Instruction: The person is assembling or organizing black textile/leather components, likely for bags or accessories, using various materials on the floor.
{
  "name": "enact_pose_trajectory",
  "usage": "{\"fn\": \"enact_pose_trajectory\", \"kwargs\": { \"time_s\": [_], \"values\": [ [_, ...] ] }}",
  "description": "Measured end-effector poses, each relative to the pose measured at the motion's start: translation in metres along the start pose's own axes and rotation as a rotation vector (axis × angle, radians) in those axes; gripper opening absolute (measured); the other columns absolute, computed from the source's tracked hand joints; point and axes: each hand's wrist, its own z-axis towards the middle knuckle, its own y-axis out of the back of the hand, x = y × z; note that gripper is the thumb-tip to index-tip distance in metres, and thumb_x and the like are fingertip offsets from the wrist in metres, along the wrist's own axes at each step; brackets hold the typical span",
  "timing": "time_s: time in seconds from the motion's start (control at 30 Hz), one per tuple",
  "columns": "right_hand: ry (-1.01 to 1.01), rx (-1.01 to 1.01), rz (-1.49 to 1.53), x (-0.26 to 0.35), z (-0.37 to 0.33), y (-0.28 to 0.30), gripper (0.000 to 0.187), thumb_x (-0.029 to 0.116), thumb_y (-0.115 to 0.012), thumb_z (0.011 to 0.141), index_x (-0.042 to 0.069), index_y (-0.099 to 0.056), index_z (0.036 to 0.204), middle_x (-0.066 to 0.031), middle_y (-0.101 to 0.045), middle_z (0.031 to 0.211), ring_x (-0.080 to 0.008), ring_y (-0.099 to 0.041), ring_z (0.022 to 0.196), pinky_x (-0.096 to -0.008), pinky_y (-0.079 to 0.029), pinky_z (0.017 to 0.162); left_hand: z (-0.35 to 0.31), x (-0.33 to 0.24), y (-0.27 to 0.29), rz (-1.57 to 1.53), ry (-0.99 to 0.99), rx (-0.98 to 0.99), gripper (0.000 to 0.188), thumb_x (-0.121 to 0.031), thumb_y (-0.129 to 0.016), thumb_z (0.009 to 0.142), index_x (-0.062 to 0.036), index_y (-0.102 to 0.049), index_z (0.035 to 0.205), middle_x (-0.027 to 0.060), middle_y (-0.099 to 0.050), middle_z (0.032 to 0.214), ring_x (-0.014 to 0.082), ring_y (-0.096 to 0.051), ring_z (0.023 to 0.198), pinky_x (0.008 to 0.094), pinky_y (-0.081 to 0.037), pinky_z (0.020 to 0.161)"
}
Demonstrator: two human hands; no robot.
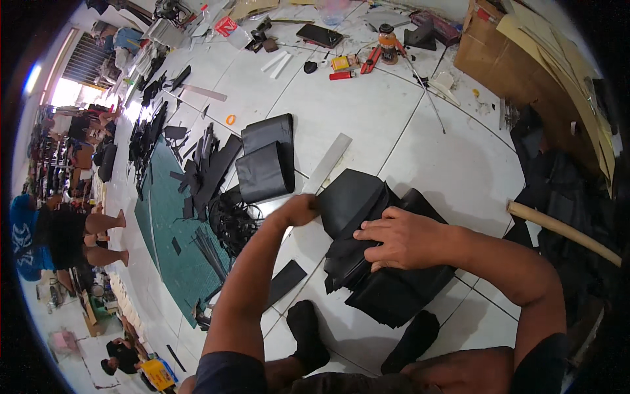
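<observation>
In front of me on the tiled floor lies an uneven stack of black leather-like sheets (394, 289). My left hand (302, 210) is closed at the left edge of an angular black piece (348, 200) that rises from the stack; the fingertips are partly hidden. My right hand (408, 240) rests palm down on the stack, its fingers apart and stretched over the layered edges. A metal ruler (330, 161) lies just beyond my left hand. To the left of it sits a folded black sheet (266, 161).
At left, a green cutting mat (170, 217) carries black strips and scraps (213, 157), beside a tangle of black cords (231, 220). Far off stand a glue jar (388, 44), red-handled pliers (371, 60) and a phone (319, 35). Cardboard (499, 56) and a tube (564, 231) border the right. Other people sit at far left.
</observation>
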Motion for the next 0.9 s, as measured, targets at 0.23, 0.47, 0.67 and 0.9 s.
{"fn": "enact_pose_trajectory", "kwargs": {
  "time_s": [0.23,0.47,0.67,0.9],
  "values": [
    [-0.019,0.040,0.007,0.000,0.001,0.001,0.026,0.039,-0.060,0.089,0.014,-0.058,0.097,-0.0139,-0.058,0.129,-0.0270,-0.054,0.123,-0.0409,-0.042,0.089,0.041,-0.012,0.044,0.144,0.001,0.015,0.033,-0.027,-0.060,0.077,-0.0026,-0.071,0.096,0.0204,-0.069,0.095,0.0350,-0.065,0.087,0.0413,-0.049,0.083],
    [-0.041,0.024,-0.002,0.004,-0.001,0.003,0.026,0.038,-0.061,0.089,0.013,-0.059,0.096,-0.0143,-0.058,0.129,-0.0268,-0.054,0.122,-0.0405,-0.042,0.087,-0.009,-0.102,0.072,-0.116,-0.080,0.107,0.028,-0.026,-0.059,0.076,-0.0017,-0.069,0.087,0.0157,-0.067,0.078,0.0274,-0.063,0.075,0.0383,-0.049,0.074],
    [-0.060,-0.076,0.030,0.008,-0.006,-0.004,0.022,0.032,-0.064,0.086,0.013,-0.059,0.095,-0.0102,-0.062,0.111,-0.0261,-0.058,0.112,-0.0418,-0.043,0.086,-0.082,-0.183,0.021,0.213,-0.071,-0.124,0.029,-0.028,-0.049,0.087,-0.0042,-0.066,0.085,0.0221,-0.065,0.076,0.0419,-0.064,0.078,0.0506,-0.050,0.073],
    [-0.081,-0.121,0.126,0.008,-0.016,0.002,0.020,0.026,-0.067,0.084,0.009,-0.058,0.089,-0.0080,-0.053,0.083,-0.0264,-0.061,0.078,-0.0398,-0.049,0.069,-0.128,-0.219,-0.016,-0.052,0.035,-0.373,0.020,-0.018,-0.050,0.091,0.0008,-0.056,0.084,0.0266,-0.061,0.076,0.0459,-0.061,0.076,0.0512,-0.048,0.067]
  ]
}}
